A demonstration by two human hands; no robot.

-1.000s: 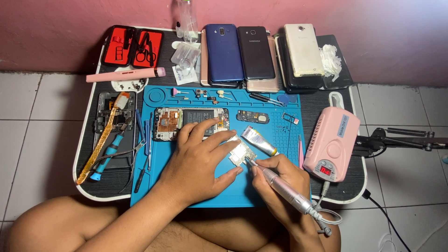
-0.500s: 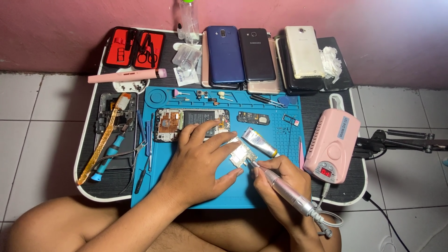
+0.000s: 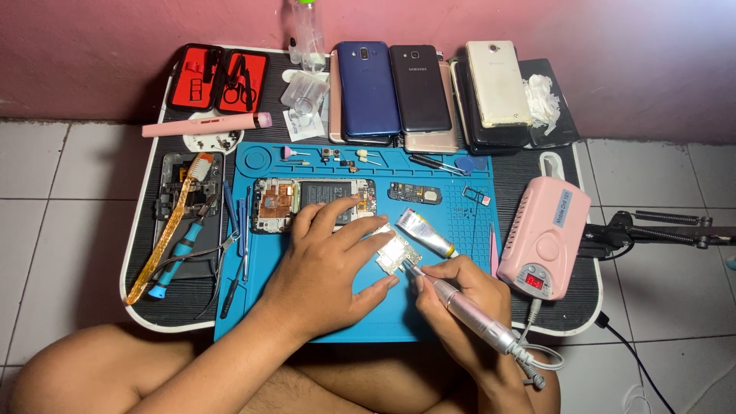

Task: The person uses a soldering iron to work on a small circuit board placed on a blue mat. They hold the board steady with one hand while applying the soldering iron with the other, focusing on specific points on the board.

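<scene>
My left hand (image 3: pixel 331 267) presses a small silver circuit board (image 3: pixel 397 251) down on the blue repair mat (image 3: pixel 264 253), fingertips on its edges. My right hand (image 3: pixel 460 295) grips a pink and silver rotary pen tool (image 3: pixel 468 313) like a pencil, with its tip touching the board's lower right corner. An opened phone body (image 3: pixel 287 201) with exposed parts lies on the mat just beyond my left hand. A small silver tube (image 3: pixel 424 232) lies right of the board.
A pink control box (image 3: pixel 546 236) with a red display sits on the right, wired to the pen tool. Several phones (image 3: pixel 418 86) lie along the far edge. A red tool case (image 3: pixel 221 77), toothbrush (image 3: pixel 169 230), cutters and screwdrivers sit left. A black stand arm (image 3: pixel 652 228) lies on the tiled floor.
Both hands have stayed on the board, with only slight shifts of the fingers and the pen tip.
</scene>
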